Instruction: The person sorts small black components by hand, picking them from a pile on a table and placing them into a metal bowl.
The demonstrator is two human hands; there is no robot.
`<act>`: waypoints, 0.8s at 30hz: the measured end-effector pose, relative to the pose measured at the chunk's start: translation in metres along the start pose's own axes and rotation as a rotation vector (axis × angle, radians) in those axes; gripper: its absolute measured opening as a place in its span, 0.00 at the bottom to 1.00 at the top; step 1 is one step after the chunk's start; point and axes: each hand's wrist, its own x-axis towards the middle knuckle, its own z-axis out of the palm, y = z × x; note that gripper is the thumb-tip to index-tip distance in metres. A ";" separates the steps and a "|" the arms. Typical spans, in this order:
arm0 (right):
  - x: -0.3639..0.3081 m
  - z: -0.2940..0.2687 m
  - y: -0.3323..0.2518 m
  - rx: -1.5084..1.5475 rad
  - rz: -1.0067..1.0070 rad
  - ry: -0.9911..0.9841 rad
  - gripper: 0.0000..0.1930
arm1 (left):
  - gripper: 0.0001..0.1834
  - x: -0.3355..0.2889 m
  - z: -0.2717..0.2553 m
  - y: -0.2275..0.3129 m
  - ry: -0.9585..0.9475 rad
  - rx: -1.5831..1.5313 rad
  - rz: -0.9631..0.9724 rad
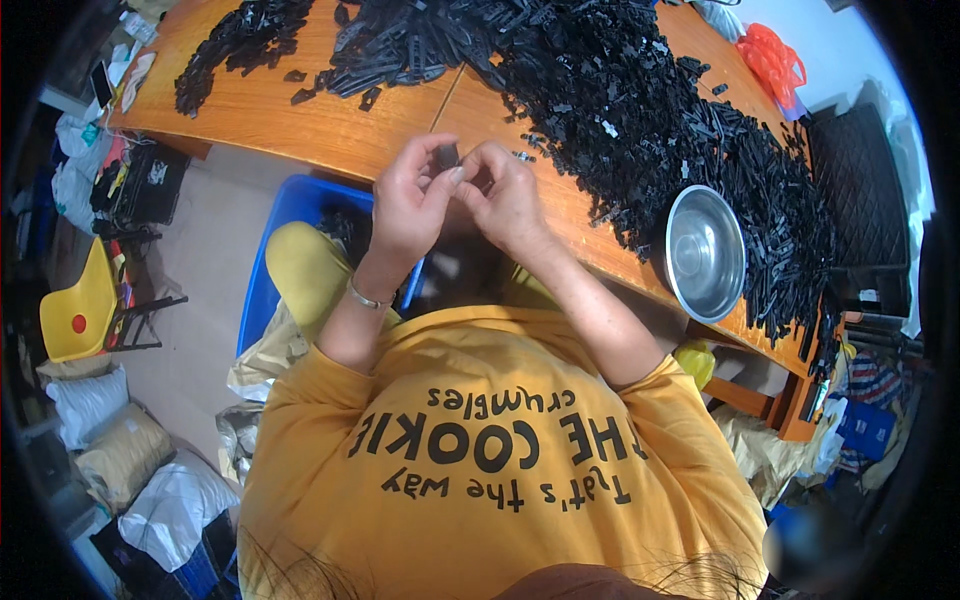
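Left hand (408, 205) grip pinches small black part (446, 156), partly hidden; right hand (508, 200) grip, can't tell. Knee (303, 262) blocks blue bin (256, 300); bowl (705, 254) by surface's (375, 131) front edge.

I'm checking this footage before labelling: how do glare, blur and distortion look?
In the head view: black surrounds the rounded image and the wooden table's front edge bows; the metal bowl catches pale reflections; a patch at lower right is blurred; the small dark piece shows little detail.
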 end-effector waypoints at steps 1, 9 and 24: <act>-0.002 0.002 0.001 0.011 0.042 -0.013 0.12 | 0.22 -0.002 0.000 0.001 0.012 0.014 -0.010; -0.008 0.000 -0.001 -0.026 0.200 -0.339 0.14 | 0.19 -0.039 -0.024 -0.020 0.085 -0.121 -0.130; 0.026 -0.061 0.053 -0.783 -0.055 -0.142 0.07 | 0.08 0.031 -0.097 -0.012 0.345 1.103 0.344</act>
